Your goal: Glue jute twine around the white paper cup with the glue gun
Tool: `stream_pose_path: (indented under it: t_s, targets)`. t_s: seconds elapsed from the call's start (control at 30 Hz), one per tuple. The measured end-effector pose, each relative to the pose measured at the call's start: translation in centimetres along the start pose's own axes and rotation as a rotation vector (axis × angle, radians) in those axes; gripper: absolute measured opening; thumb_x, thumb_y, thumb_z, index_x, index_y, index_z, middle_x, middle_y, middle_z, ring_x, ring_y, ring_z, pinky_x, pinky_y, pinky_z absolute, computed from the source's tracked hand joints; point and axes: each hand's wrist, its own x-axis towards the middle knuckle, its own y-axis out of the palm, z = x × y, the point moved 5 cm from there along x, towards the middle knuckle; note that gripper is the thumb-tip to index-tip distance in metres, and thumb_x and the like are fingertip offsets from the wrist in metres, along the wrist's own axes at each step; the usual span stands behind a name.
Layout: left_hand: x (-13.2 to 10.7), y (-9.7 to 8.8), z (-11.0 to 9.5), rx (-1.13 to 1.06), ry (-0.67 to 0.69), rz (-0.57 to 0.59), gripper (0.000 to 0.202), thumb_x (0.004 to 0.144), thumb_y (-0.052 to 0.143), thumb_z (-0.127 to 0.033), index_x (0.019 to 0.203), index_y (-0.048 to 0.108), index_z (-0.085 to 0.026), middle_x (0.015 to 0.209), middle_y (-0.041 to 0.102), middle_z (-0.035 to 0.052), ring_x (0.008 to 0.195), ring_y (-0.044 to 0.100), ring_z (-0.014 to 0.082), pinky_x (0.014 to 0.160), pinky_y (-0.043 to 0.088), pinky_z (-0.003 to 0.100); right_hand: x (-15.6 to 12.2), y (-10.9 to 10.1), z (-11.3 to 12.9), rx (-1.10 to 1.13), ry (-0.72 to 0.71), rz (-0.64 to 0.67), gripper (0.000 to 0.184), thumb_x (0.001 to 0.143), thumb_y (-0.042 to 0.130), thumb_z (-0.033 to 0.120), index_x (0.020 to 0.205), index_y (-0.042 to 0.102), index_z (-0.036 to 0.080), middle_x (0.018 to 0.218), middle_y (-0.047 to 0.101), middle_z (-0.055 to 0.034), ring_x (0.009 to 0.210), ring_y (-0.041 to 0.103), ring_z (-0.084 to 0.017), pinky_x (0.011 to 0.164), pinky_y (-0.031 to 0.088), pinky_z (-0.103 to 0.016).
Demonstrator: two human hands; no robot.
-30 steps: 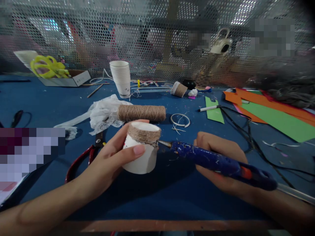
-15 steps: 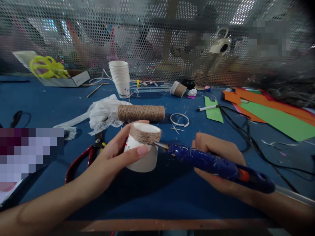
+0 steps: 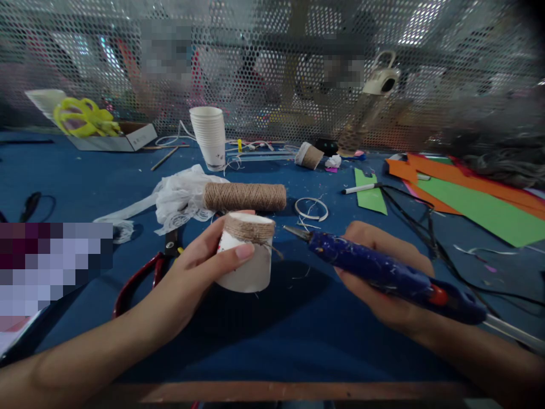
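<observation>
My left hand [image 3: 191,272] is wrapped round a white paper cup [image 3: 247,267] held upside down, its upper band wound with brown jute twine. A loose end of twine hangs at the cup's right side. My right hand [image 3: 383,284] grips a blue hot glue gun [image 3: 383,272] spattered with dried glue. Its metal nozzle points left and sits a little to the right of the cup, apart from it. A spool of jute twine [image 3: 244,196] lies just behind the cup.
Red-handled pliers [image 3: 140,272] lie left of the cup, beside white lace [image 3: 179,196]. A stack of paper cups [image 3: 208,136], another twine-wrapped cup [image 3: 309,155], a marker [image 3: 361,187], coloured paper sheets [image 3: 468,199], black cables [image 3: 430,238] and yellow scissors [image 3: 80,116] lie on the blue table [image 3: 272,341]. A mesh screen stands behind.
The glue gun has drawn back to the right and slightly up, so its nozzle has left the twine band. The cup has tilted a little in my left hand.
</observation>
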Motion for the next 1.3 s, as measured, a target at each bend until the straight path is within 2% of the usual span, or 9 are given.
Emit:
stream_pose_path:
  t_s: [0.13,0.23,0.3,0.4,0.57,0.7,0.83,1.1,1.3]
  targets:
    - [0.2,0.2,0.0,-0.037,-0.013,-0.049,0.048,0.083,0.08,-0.043,0.127,0.068,-0.029,0.121,0.077,0.0011,0.111,0.069,0.0249,0.079,0.053,0.024,-0.1,0.3,-0.4,0.061,0.087,-0.058,0.022,0.088,0.067,0.008,0.079,0.056,0.024,0.076,0.061,0.0035,0.062,0.059,-0.012,0.059,0.048,-0.029]
    - [0.3,0.3,0.1,-0.03,-0.021,-0.073,0.05,0.084,0.081,-0.04,0.13,0.064,-0.031,0.123,0.077,0.0002,0.116,0.067,0.0253,0.08,0.053,0.024,-0.2,1.0,-0.6,0.204,0.159,-0.069,0.011,0.092,0.071,0.018,0.088,0.064,0.025,0.089,0.072,0.0013,0.071,0.07,-0.015,0.065,0.056,-0.031]
    - [0.3,0.5,0.2,-0.017,-0.015,-0.048,0.046,0.084,0.081,-0.039,0.126,0.066,-0.03,0.124,0.077,0.0002,0.121,0.065,0.0264,0.083,0.052,0.025,0.1,1.3,-0.5,0.185,0.197,-0.075,0.01,0.091,0.075,0.021,0.094,0.067,0.026,0.094,0.075,0.0002,0.079,0.074,-0.018,0.072,0.059,-0.032]
    - [0.2,0.7,0.4,-0.003,-0.027,-0.006,0.046,0.084,0.081,-0.041,0.126,0.065,-0.03,0.126,0.076,0.0004,0.124,0.063,0.0277,0.086,0.051,0.026,0.7,1.7,0.0,0.129,0.18,-0.054,0.013,0.085,0.08,0.02,0.089,0.069,0.026,0.09,0.076,0.0007,0.08,0.073,-0.018,0.073,0.059,-0.03]
    - [0.1,1.1,0.9,-0.021,-0.058,0.054,0.047,0.085,0.081,-0.041,0.127,0.061,-0.031,0.126,0.077,-0.0005,0.125,0.065,0.027,0.085,0.052,0.025,0.8,2.1,-0.3,0.178,0.194,-0.067,0.022,0.079,0.087,0.024,0.09,0.068,0.027,0.089,0.076,0.0023,0.081,0.072,-0.018,0.072,0.058,-0.029]
    - [0.2,1.2,1.2,-0.011,-0.07,0.049,0.048,0.084,0.083,-0.04,0.126,0.061,-0.032,0.122,0.078,-0.0011,0.121,0.067,0.0268,0.087,0.052,0.027,0.5,2.3,-0.3,0.237,0.209,-0.084,0.024,0.077,0.088,0.021,0.088,0.066,0.027,0.088,0.075,0.0044,0.078,0.071,-0.016,0.074,0.058,-0.028]
    - [0.3,1.3,1.3,-0.018,-0.045,0.067,0.043,0.085,0.081,-0.039,0.124,0.062,-0.032,0.122,0.078,-0.0009,0.122,0.066,0.0271,0.088,0.052,0.028,0.4,2.5,-0.2,0.261,0.237,-0.047,0.022,0.079,0.086,0.02,0.089,0.067,0.027,0.086,0.076,0.0047,0.076,0.071,-0.014,0.071,0.058,-0.026]
    - [0.4,1.1,1.4,-0.045,-0.046,0.065,0.045,0.084,0.085,-0.037,0.122,0.062,-0.041,0.105,0.078,-0.0095,0.1,0.067,0.0143,0.081,0.05,0.019,0.6,2.5,-0.5,0.249,0.237,-0.073,0.015,0.082,0.083,0.019,0.085,0.07,0.026,0.085,0.076,0.0037,0.078,0.072,-0.014,0.075,0.059,-0.026]
    - [0.3,1.4,1.2,-0.024,-0.061,0.142,0.026,0.087,0.081,-0.036,0.106,0.065,-0.035,0.097,0.073,-0.0092,0.084,0.063,0.0106,0.07,0.048,0.018,0.6,2.4,-1.4,0.257,0.345,-0.019,0.014,0.086,0.081,0.033,0.086,0.07,0.025,0.087,0.071,0.0025,0.075,0.068,-0.014,0.071,0.058,-0.027]
